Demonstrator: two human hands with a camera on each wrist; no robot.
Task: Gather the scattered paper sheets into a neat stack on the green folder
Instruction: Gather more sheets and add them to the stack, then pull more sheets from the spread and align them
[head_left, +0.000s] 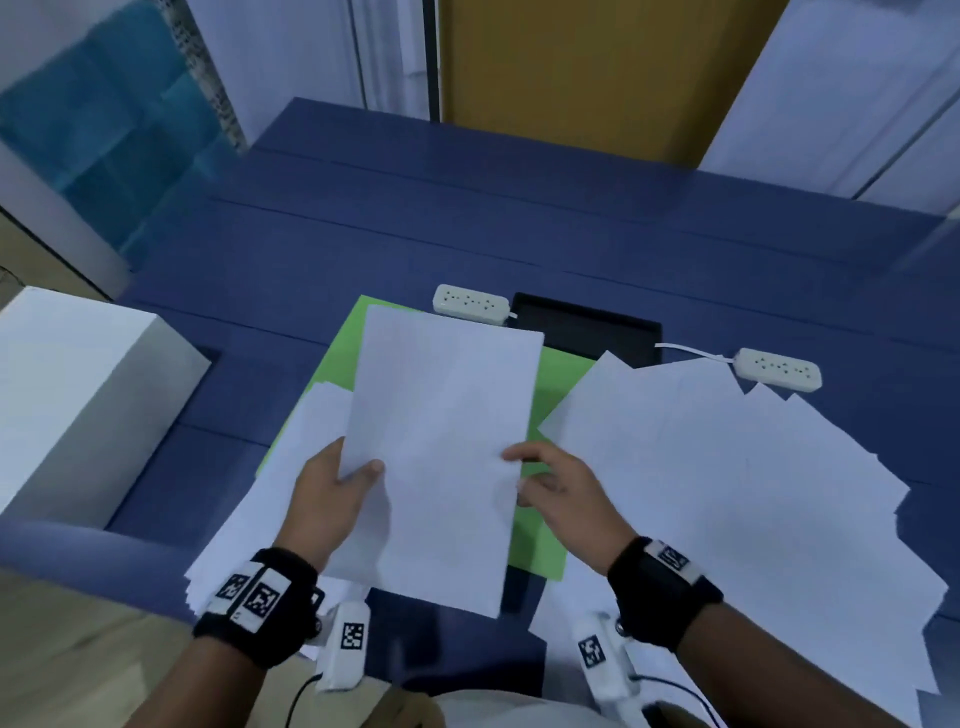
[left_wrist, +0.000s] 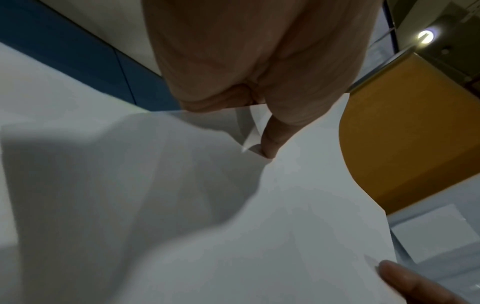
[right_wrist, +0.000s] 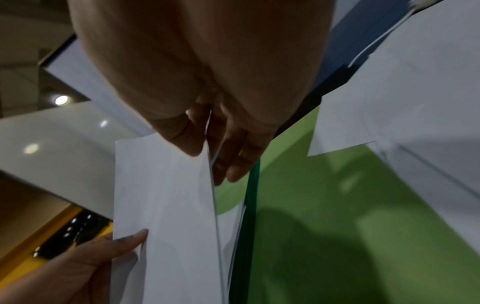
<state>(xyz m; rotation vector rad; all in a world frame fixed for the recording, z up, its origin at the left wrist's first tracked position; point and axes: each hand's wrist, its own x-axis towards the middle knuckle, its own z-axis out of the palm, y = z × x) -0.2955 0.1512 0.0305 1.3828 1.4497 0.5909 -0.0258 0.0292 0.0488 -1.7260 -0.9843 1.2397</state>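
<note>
The left hand (head_left: 332, 493) pinches the left edge of a held bundle of paper sheets (head_left: 441, 447), thumb on top and the other fingers curled beneath. The right hand (head_left: 561, 493) pinches the opposite edge; the right wrist view shows its thumb on the upper face and its fingers (right_wrist: 233, 162) lying fairly straight against the underside. The bundle hangs above the green folder (head_left: 540, 530), its long axis running away from the person, far end tipped slightly right toward the black tray (head_left: 587, 327).

Loose sheets (head_left: 727, 467) fan out on the blue worktop (head_left: 467, 223) right of the folder, one corner overlapping it; more sheets (head_left: 280, 467) lie at the folder's left edge.

The right wrist view alone shows the bundle's edge as several thin layers and the folder's darker green spine (right_wrist: 249, 205). The left wrist view shows the thumb (left_wrist: 272, 139) pressing a curled corner of paper. Only the head view shows two power strips (head_left: 470, 304) beyond the folder and a white box (head_left: 78, 395) to its left.
</note>
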